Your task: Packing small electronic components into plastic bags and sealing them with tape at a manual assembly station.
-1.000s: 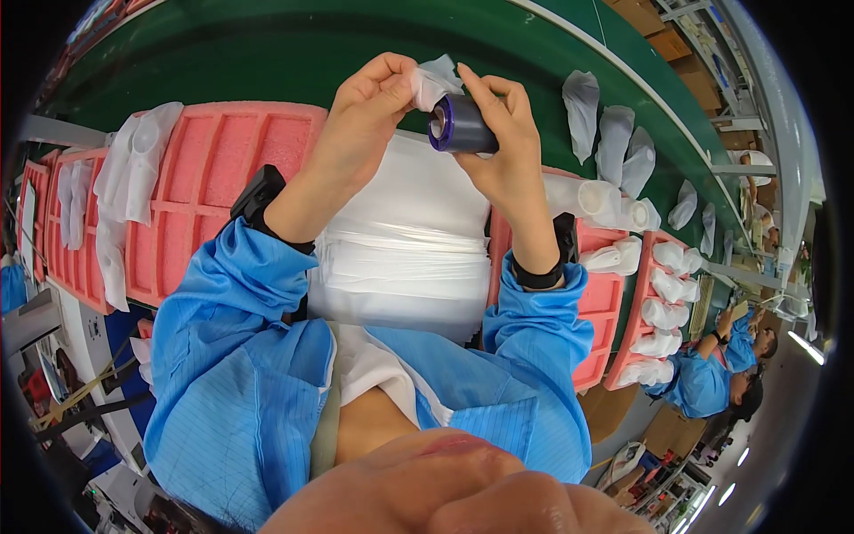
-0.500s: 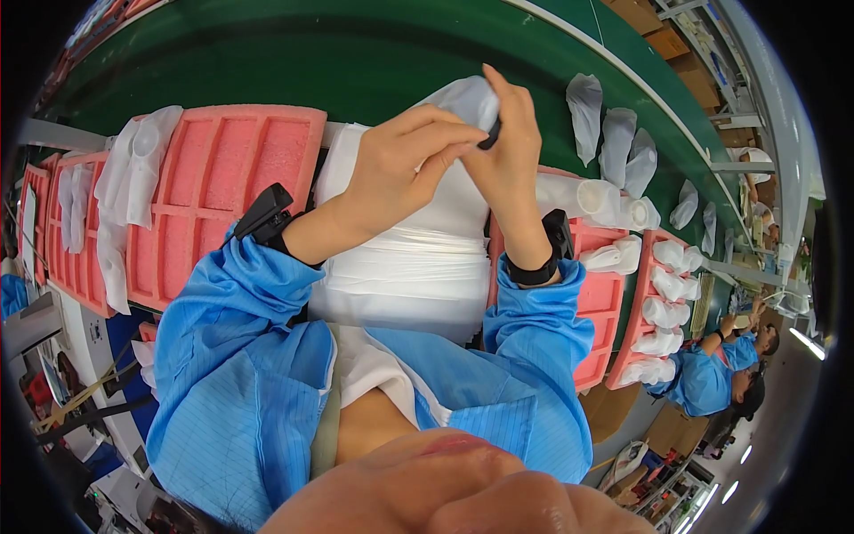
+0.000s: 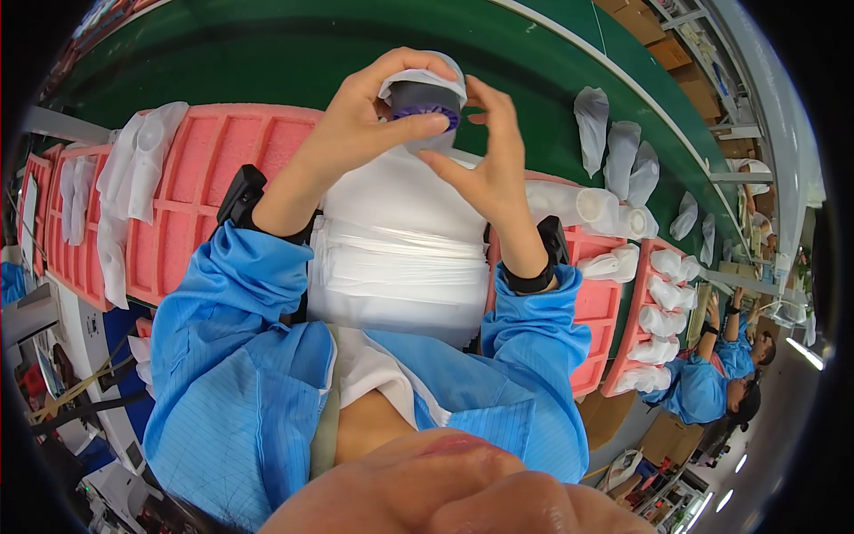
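Above the stack of thin white bags [image 3: 400,267], my left hand [image 3: 360,125] grips a dark cylinder [image 3: 422,96] with a purple ribbed end, its fingers over the top and its thumb across that end. A white sleeve [image 3: 449,67] covers the cylinder's far part. What the cylinder is, I cannot make out. Close by on its right side, my right hand [image 3: 496,160] has its thumb and fingers spread apart. Whether its fingertips touch the sleeve is unclear.
Pink foam trays [image 3: 213,169] with compartments flank the stack. White-wrapped pieces [image 3: 658,320] fill the right tray, and several bagged pieces [image 3: 623,156] lie on the green belt [image 3: 267,62]. Co-workers in blue [image 3: 698,387] are at the far right.
The cylinder has tilted so its purple end shows toward me. My left hand has shifted up around it, and my right hand's fingers have spread away from their pinch.
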A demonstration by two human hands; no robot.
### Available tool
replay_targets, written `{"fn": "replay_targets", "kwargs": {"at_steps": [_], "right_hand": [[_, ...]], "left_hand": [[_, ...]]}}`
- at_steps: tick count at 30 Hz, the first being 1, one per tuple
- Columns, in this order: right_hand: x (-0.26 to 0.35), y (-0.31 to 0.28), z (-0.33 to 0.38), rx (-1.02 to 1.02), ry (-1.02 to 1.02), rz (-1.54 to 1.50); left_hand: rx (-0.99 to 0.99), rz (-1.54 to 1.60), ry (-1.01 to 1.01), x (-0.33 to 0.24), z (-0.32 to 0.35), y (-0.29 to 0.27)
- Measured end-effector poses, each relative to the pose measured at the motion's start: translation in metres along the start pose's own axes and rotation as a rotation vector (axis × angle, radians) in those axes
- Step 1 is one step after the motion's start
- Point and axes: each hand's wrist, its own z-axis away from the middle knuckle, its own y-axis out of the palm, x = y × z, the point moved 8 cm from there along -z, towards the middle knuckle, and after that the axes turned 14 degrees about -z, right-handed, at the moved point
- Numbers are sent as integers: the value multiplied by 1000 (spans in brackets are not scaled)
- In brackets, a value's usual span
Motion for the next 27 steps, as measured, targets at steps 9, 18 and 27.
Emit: {"fn": "replay_targets", "kwargs": {"at_steps": [9,18,27], "right_hand": [[-39,4,13,36,240,76],[-25,6,16,-6,157,218],[-50,19,27,57,516,-265]], "left_hand": [[-394,-106,-120,6,7,-33],[-410,-639,185,-27,17,-15],[-486,-639,59,-11,18,-29]]}}
